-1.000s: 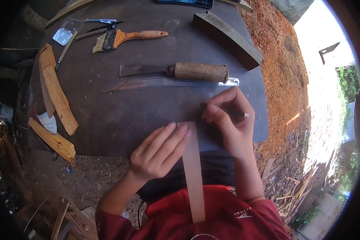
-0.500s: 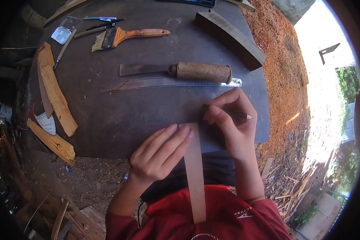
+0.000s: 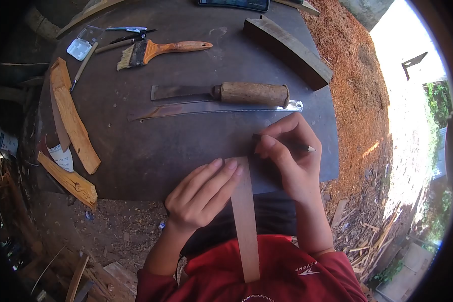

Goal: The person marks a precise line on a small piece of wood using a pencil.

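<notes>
A thin, pale wooden strip (image 3: pixel 245 221) runs from the near table edge back toward my red shirt. My left hand (image 3: pixel 202 194) lies palm down with its fingers stretched out, the fingertips resting on the strip's far end and the thumb hidden. Just right of that end, my right hand (image 3: pixel 292 156) is closed on a dark pencil (image 3: pixel 307 148). The sharpened tip points right, away from the strip, and the other end shows past my fingertips. Beyond both hands lie a wood-handled chisel-like blade (image 3: pixel 254 94) and a metal hacksaw blade (image 3: pixel 211 108).
On the dark table (image 3: pixel 186 146) are a paintbrush (image 3: pixel 181 46), a curved wooden block (image 3: pixel 292 53), and two rough wood pieces (image 3: pixel 75 121) at the left with sandpaper (image 3: pixel 61 158). A phone (image 3: pixel 234 4) sits at the far edge. Sawdust (image 3: pixel 357 95) covers the ground at right.
The view has shifted slightly, showing more of the far table edge. Both hands keep nearly the same pose, with the pencil still in my right hand.
</notes>
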`<state>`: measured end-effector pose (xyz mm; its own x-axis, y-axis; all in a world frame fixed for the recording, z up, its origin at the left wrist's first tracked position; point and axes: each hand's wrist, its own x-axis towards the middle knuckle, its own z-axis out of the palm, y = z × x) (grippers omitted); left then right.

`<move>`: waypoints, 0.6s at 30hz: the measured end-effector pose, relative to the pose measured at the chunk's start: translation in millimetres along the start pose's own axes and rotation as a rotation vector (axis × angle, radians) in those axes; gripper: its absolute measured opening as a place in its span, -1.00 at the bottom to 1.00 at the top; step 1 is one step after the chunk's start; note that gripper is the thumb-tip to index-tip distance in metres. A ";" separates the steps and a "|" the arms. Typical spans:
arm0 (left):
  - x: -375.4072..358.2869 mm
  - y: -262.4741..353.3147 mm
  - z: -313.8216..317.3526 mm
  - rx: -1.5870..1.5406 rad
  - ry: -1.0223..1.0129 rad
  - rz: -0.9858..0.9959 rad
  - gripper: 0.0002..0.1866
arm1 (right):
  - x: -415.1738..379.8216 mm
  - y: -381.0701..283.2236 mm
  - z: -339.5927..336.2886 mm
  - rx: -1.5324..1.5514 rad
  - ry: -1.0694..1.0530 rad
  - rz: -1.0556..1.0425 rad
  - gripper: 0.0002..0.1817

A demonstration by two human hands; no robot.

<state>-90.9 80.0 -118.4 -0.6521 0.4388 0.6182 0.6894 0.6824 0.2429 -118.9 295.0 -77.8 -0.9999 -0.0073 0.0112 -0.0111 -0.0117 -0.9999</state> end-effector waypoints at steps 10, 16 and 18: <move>-0.4 -0.4 -0.1 0.007 -0.002 0.012 -0.72 | 0.6 1.8 0.1 -0.011 0.013 0.005 -0.90; 0.0 0.2 -0.1 0.006 -0.003 0.007 -0.72 | 1.3 0.5 0.4 -0.007 0.011 0.003 -0.90; 0.2 0.5 -0.7 0.005 -0.006 0.006 -0.73 | 1.4 0.6 0.3 -0.009 0.009 0.003 -0.90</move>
<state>-90.4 80.0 -117.6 -0.6500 0.4459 0.6154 0.6916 0.6827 0.2358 -120.3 294.7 -78.3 -1.0000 0.0012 0.0077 -0.0077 -0.0030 -1.0000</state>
